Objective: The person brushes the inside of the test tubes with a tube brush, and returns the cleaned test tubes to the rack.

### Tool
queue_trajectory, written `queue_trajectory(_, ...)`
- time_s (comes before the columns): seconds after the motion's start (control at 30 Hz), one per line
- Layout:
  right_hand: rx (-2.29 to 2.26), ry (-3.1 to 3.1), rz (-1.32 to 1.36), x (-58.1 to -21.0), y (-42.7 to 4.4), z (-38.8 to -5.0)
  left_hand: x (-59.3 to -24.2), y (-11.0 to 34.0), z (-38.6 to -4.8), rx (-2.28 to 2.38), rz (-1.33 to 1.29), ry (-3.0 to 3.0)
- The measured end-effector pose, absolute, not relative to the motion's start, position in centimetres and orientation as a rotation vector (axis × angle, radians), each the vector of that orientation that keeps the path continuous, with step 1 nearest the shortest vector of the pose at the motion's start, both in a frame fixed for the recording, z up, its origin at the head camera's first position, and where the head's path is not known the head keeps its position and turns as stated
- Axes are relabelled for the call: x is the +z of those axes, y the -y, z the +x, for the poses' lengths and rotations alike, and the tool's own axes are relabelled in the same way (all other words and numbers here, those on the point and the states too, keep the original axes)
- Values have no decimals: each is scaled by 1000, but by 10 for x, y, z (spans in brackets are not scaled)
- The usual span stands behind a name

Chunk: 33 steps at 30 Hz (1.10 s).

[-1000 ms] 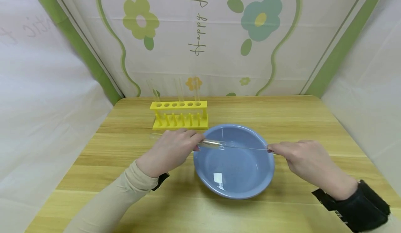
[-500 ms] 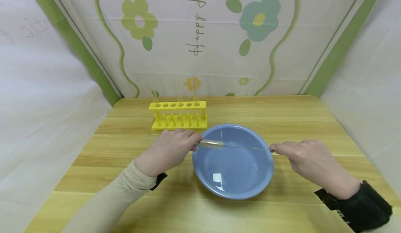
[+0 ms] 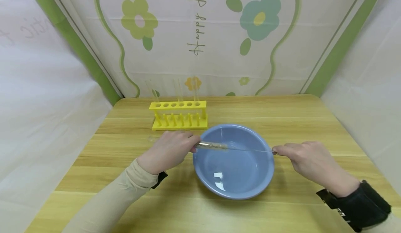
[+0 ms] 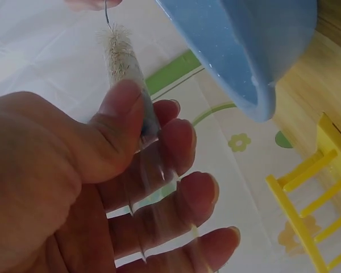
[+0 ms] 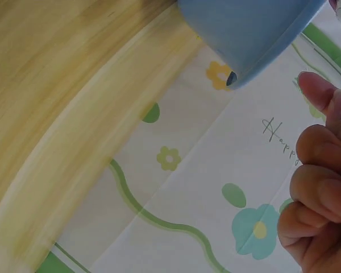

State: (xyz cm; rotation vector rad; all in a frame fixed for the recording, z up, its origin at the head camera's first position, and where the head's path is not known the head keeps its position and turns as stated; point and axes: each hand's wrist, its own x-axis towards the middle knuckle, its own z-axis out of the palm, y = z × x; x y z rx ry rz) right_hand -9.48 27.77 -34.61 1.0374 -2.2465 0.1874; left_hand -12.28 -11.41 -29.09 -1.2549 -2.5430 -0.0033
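Observation:
In the head view, my left hand (image 3: 169,152) grips a clear glass test tube (image 3: 205,145) lying nearly level over the basin's left rim. Its closed end pokes out behind the hand. A test tube brush (image 4: 119,48) sits in the tube, its pale bristles showing at the mouth in the left wrist view. Between thumb and fingers of my right hand (image 3: 308,161), at the basin's right rim, the end of the brush's thin wire is pinched. Below the wire stands a blue basin (image 3: 233,170), shiny inside, with droplets on its wall in the left wrist view.
Behind the left hand stands a yellow test tube rack (image 3: 178,105) with three clear test tubes (image 3: 179,91) upright or slightly tilted in it. The wooden table (image 3: 297,118) ends at a flowered white curtain (image 3: 219,62) at the back.
My right hand has shifted slightly right, drawing the wire along. The bristles now show at the tube's mouth. My left hand has barely moved.

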Motion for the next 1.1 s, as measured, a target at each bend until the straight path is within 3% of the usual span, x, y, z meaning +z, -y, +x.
queue_trajectory(0.7,209,2291,1016,-365,-303,-97,-294,119,-122,26,-1208,2721)
queue_trajectory(1.1,98,2452,897,-365,-356,-79,-291,133,-124,351,-1160,2453)
